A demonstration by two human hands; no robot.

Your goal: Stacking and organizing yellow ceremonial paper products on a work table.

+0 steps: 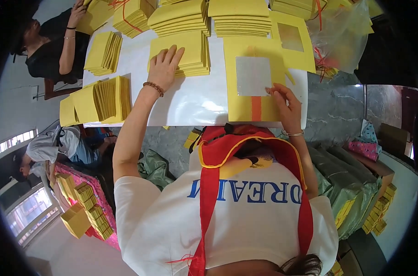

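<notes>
My left hand [164, 68] lies with its fingers spread on top of a stack of folded yellow paper pieces [193, 48] on the white table. On the table's right part is a flat yellow paper piece [245, 110] with an orange strip [256, 108] near its front edge. A pale grey, film-like rectangular sheet [253, 76] lies over its middle. At that sheet's right front corner my right hand [288, 106] is closed, thumb and fingertips pinching the corner. Another yellow piece with a greyish window [290, 37] lies just beyond, to the right.
Yellow stacks [239, 20] line the table's far side, more [103, 53] its left. A clear plastic bag [342, 34] hangs at the far right. One person [57, 50] handles yellow paper at the far left; another [66, 147] sits lower left. Green-wrapped bundles [344, 184] stand right of me.
</notes>
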